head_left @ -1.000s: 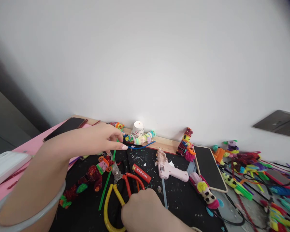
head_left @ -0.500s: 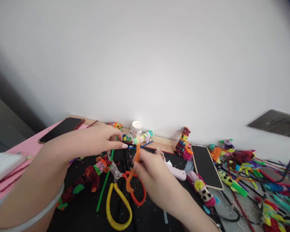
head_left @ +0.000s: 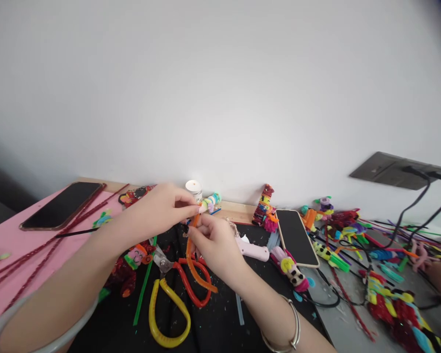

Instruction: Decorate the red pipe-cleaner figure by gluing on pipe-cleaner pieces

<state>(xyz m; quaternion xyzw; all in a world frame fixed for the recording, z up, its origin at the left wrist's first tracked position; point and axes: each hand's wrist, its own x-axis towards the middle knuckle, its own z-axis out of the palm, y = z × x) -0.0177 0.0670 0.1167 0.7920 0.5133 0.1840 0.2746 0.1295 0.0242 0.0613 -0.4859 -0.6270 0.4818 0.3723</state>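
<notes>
Both hands [head_left: 191, 225] pinch orange pipe cleaner [head_left: 194, 264] above cluttered mat [head_left: 220, 328]

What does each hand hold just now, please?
Left hand: fingers pinched shut on the top end of the orange pipe cleaner.
Right hand: fingers closed on the same orange pipe cleaner, just below the left.

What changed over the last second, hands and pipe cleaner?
The right hand left the scissors, picked up the orange pipe cleaner and carried it up to the left hand; both hands now pinch its top end. The left hand stayed raised near the wall. Scissors and glue gun stayed on the mat.
</notes>
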